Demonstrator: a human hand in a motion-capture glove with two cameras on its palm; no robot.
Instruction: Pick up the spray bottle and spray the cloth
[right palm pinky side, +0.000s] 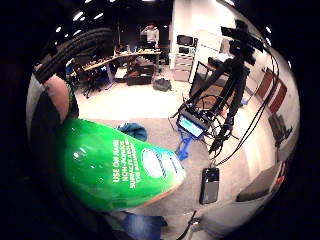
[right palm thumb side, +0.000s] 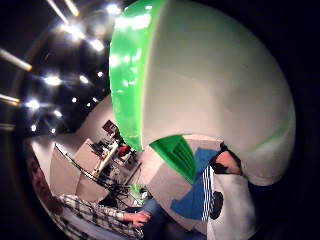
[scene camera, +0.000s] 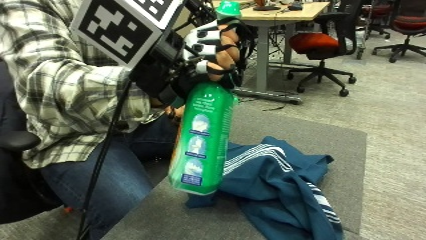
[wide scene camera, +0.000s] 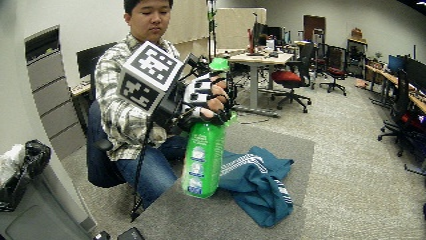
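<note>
In the outside view my gloved right hand (scene camera: 206, 47) grips the neck of a tall green spray bottle (scene camera: 200, 140), fingers curled around it just under its green cap (scene camera: 228, 9). The bottle hangs tilted above the grey table (scene camera: 173, 220), its base near the edge of a crumpled dark blue cloth with white stripes (scene camera: 286, 185). The wide outside view shows the same hand (wide scene camera: 206, 102), bottle (wide scene camera: 203, 160) and cloth (wide scene camera: 263, 182). The bottle's green body (right palm pinky side: 120, 167) fills the little finger side palm view; its pale shoulder (right palm thumb side: 210, 90) fills the thumb side view, with the cloth (right palm thumb side: 192, 195) below.
A person in a plaid shirt (scene camera: 60, 85) sits at the table's left edge. Office chairs (scene camera: 319, 45) and a desk (scene camera: 279, 12) stand behind on the carpet. A camera tripod (right palm pinky side: 225, 100) and a phone (right palm pinky side: 210, 185) show in the little finger side view.
</note>
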